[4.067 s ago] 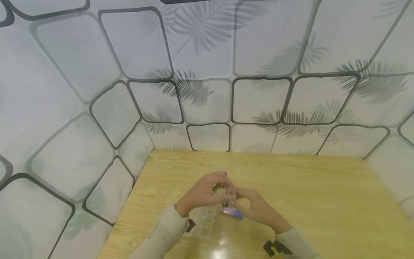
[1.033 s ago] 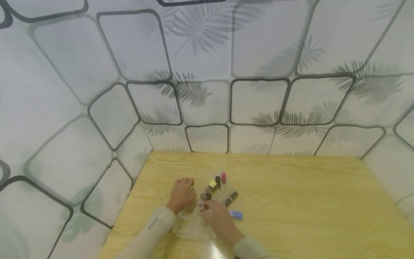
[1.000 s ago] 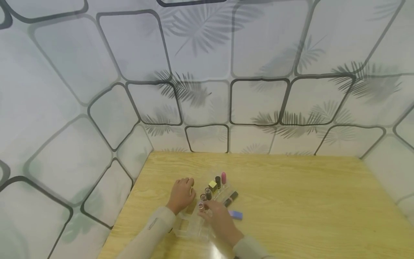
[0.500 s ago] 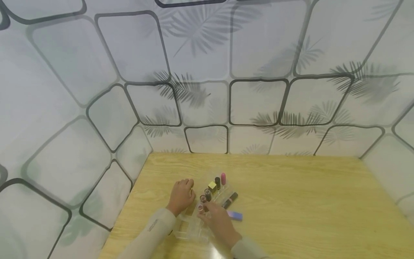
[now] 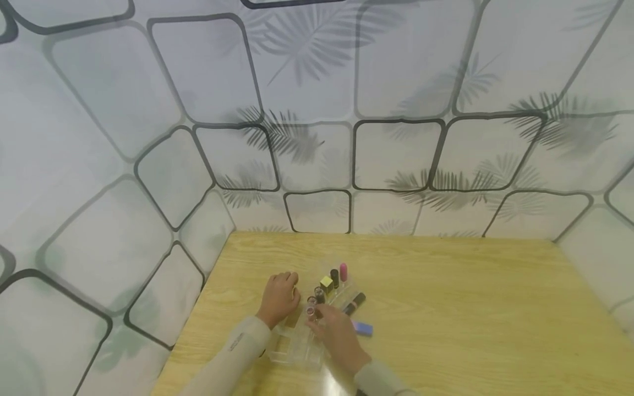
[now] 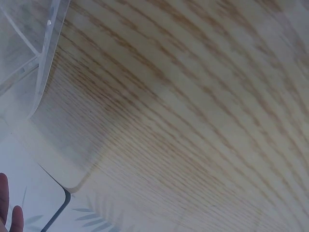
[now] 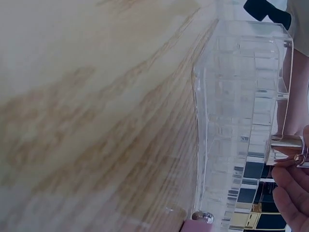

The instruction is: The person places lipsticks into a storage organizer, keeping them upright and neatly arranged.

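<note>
My right hand (image 5: 340, 336) pinches a lipstick (image 5: 310, 313) with a shiny rose-gold tube (image 7: 286, 141), over the front part of a clear acrylic lipstick organizer (image 5: 298, 352). The lipstick stands about upright; whether its base sits in a slot is hidden. Behind it a row stands in the organizer: two dark round-topped tubes (image 5: 319, 295), a gold square-topped one (image 5: 326, 284), a black one (image 5: 334, 278) and a pink one (image 5: 344, 272). At the organizer's left side lies my left hand (image 5: 279, 297), fingers loosely bent, holding nothing. Two of its fingertips (image 6: 4, 195) show in the left wrist view.
Right of the organizer, a black tube (image 5: 354, 303) and a blue-purple tube (image 5: 364, 328) lie on the wooden table (image 5: 470, 308). Patterned fabric walls (image 5: 317, 154) rise at the table's back and sides.
About four seconds ago both hands met above the organizer at a small clear item. Since then my left hand moved left, and my right moved left with the lipstick. Over the last second, only slight shifts show.
</note>
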The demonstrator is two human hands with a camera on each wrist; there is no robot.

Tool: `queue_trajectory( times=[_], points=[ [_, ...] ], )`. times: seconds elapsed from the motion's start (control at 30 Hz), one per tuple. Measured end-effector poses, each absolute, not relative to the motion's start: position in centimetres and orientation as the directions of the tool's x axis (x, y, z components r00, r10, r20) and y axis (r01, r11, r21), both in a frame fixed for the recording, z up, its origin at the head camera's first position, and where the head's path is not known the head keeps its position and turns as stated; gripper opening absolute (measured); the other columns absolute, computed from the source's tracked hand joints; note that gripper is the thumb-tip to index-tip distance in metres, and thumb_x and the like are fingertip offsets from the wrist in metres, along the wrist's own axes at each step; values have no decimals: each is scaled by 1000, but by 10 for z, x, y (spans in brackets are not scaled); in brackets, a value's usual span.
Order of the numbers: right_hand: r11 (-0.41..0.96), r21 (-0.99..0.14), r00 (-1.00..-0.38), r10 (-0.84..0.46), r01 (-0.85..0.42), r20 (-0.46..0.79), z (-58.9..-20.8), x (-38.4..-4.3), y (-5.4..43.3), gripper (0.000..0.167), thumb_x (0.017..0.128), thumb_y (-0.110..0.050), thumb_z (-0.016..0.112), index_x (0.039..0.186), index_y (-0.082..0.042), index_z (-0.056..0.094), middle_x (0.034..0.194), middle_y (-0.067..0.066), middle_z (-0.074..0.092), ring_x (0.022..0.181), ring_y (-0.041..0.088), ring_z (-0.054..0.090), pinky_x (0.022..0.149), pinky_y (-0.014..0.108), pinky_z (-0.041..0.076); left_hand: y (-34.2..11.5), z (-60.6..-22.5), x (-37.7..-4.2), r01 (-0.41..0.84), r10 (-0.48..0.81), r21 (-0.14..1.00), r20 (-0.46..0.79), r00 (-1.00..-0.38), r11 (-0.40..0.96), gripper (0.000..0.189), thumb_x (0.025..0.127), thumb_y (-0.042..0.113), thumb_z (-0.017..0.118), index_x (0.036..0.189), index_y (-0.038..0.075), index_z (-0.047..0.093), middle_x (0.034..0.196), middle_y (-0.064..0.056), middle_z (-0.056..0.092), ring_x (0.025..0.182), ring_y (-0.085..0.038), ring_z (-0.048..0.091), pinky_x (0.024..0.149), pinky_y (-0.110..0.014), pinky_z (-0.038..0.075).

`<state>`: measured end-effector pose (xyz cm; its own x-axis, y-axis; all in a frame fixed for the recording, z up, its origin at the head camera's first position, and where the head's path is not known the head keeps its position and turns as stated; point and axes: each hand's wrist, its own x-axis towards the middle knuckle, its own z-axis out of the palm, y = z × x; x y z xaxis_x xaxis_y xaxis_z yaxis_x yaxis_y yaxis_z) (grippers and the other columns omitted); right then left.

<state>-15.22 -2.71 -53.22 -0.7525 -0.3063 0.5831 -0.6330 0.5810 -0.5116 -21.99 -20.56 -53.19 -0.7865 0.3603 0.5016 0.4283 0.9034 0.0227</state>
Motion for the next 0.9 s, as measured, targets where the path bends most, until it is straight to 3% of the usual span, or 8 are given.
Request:
queue_trajectory(
  times=[0.33, 0.57, 0.9],
  points=[
    [567, -536, -758, -278, -625, 590, -530, -154, -26, 21, 74, -19, 74, 90, -9, 65, 82, 1, 70, 72, 10, 66, 68, 17, 52, -205, -529, -220, 419, 380, -22, 470, -797, 907, 13, 72, 12, 63, 81, 10, 53, 70, -1, 55, 64, -16, 54, 66, -34, 46],
    [548, -571, -783, -311, -611, 539, -529, -152, -27, 18, 77, -20, 72, 89, -10, 64, 83, 0, 69, 74, 10, 65, 69, 20, 53, -207, -528, -218, 413, 413, -105, 461, -786, 904, 20, 74, 13, 63, 92, 8, 58, 72, -2, 56, 67, -18, 58, 71, -36, 50],
    [561, -528, -755, -319, -638, 573, -529, -151, -30, 20, 76, -22, 72, 90, -8, 65, 81, 1, 69, 71, 11, 66, 67, 16, 51, -203, -530, -216, 365, 388, -137, 416, -823, 921, 30, 76, 15, 64, 104, 9, 57, 77, -4, 59, 69, -19, 58, 71, -35, 48]
  ],
)
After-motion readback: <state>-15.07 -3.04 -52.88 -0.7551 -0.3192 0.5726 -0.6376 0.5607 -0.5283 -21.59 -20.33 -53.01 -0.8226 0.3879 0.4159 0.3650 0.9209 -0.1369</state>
